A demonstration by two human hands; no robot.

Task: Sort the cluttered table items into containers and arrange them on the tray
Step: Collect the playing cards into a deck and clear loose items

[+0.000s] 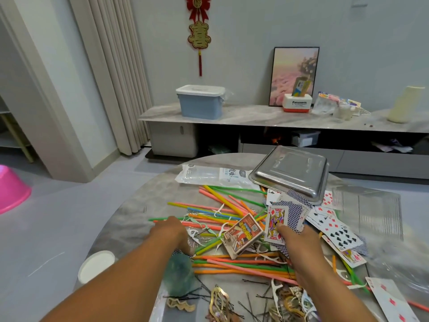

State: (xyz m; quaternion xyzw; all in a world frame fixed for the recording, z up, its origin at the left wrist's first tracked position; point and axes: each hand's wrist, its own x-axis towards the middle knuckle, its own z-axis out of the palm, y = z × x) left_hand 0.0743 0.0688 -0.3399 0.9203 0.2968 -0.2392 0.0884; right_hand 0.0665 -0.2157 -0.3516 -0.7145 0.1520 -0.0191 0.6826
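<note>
Both hands reach into the clutter. At 7 o'clock the left hand (173, 233) lies palm-down on floss picks and straws (222, 206), its grip hidden beneath the palm, so I cannot tell whether the fingers hold anything. At 5 o'clock the right hand (296, 245) pinches a face card (275, 225) against the stack under it, thumb on the card's face. Nearest, at 6 o'clock, hairpins and gold hair clips (219, 300) lie scattered on the tabletop (130, 219), beside a teal pouf (180, 275) and a white lid (96, 266) at 8 o'clock. Between the hands sits an orange card box (242, 235), tilted on the straws. Loose playing cards (336, 231) fan toward 3 o'clock. Farther, at 1 o'clock, a metal tray (290, 173) rests upside down, its near edge on cards, with a plastic straw packet (209, 176) at 12 o'clock.
</note>
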